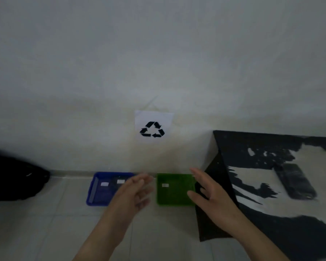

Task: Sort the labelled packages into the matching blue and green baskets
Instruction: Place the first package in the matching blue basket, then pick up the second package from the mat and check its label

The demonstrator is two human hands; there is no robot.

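Your left hand (134, 189) and right hand (207, 189) hover spread and empty before the blue basket (91, 193) and green basket (174, 201); labelled packages (104, 184) already lie inside; they look light and flat; pinch one by an edge.

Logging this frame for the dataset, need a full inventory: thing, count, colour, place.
blue basket: 1, blue, on the floor by the wall, left of the green one
green basket: 1, green, on the floor, right of the blue one
white labels: 2 in the blue basket, 1 in the green; packages too dark to tell
recycling sign: 1, white paper, black symbol, on the wall
black bag: 1, far left on the floor
table: 1, black and white, right
dark flat object: 1, on the table
left hand: open, empty
right hand: open, empty
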